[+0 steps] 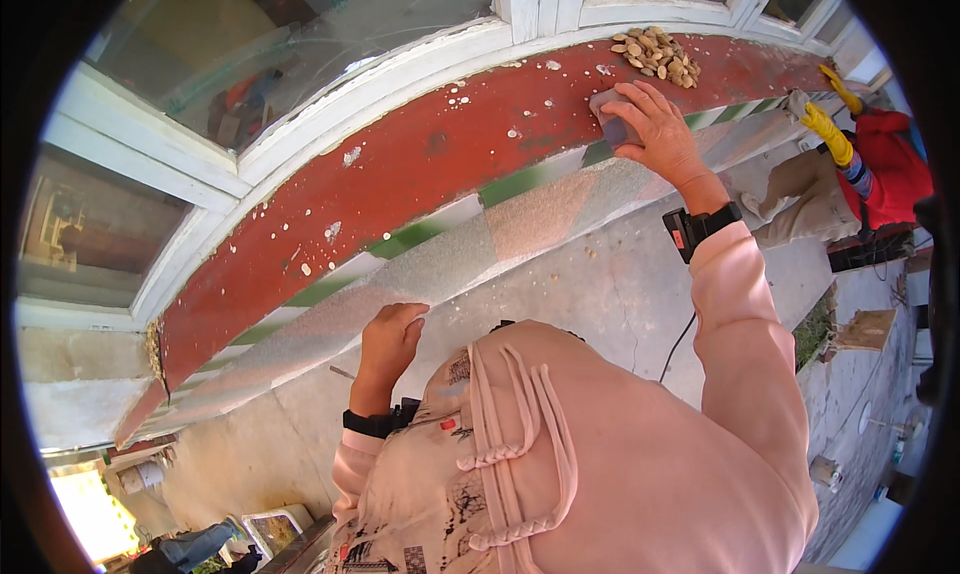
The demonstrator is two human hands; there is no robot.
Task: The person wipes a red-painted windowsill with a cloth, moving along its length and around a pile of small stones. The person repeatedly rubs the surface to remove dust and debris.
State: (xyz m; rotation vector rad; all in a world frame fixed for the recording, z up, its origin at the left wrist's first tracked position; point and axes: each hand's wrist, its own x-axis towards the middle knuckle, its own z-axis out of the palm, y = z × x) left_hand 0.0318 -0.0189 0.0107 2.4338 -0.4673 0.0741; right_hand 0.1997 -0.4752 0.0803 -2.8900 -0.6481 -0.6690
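My right hand (660, 129) grips a purple-grey cloth or sponge (616, 129) against the red-painted windowsill (442, 142), near its front edge. Just beyond it, beside the window frame, lies a heap of brown nuts or fruit stones (658, 54). White spots and worn patches mark the red paint. My left hand (390, 349) hangs in front of my body, below the sill. Its fingers are loosely curled, the thumb is a little apart, and no object shows in it; the palm is hidden.
White-framed windows (375, 71) back the sill. Green and white tiles (431, 232) edge its front. At the right, a person in red (889, 165) wears yellow gloves, one with a grey cloth (796, 105). Another person's leg (199, 545) shows at lower left. A dark cable (679, 345) crosses the concrete floor.
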